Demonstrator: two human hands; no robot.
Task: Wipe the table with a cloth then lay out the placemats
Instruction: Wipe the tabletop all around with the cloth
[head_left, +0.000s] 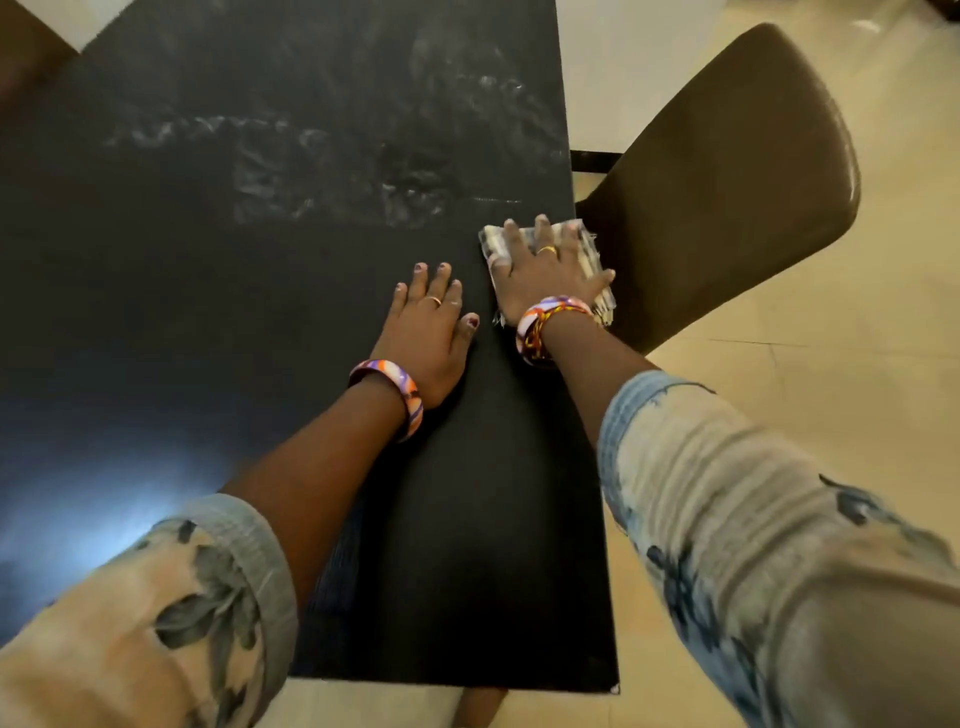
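A black table (260, 322) fills most of the view, with pale wet smears across its far half. My right hand (545, 273) lies flat, fingers spread, on a folded whitish checked cloth (592, 260) at the table's right edge. The cloth hangs slightly over that edge. My left hand (431, 332) rests palm down on the bare tabletop just left of the cloth, fingers apart, holding nothing. Both wrists wear colourful bangles. No placemats are in view.
A brown chair (727, 182) stands close against the table's right edge, right beside the cloth. Cream floor tiles (831, 389) lie to the right and below. Another dark chair corner (26, 47) shows at the top left.
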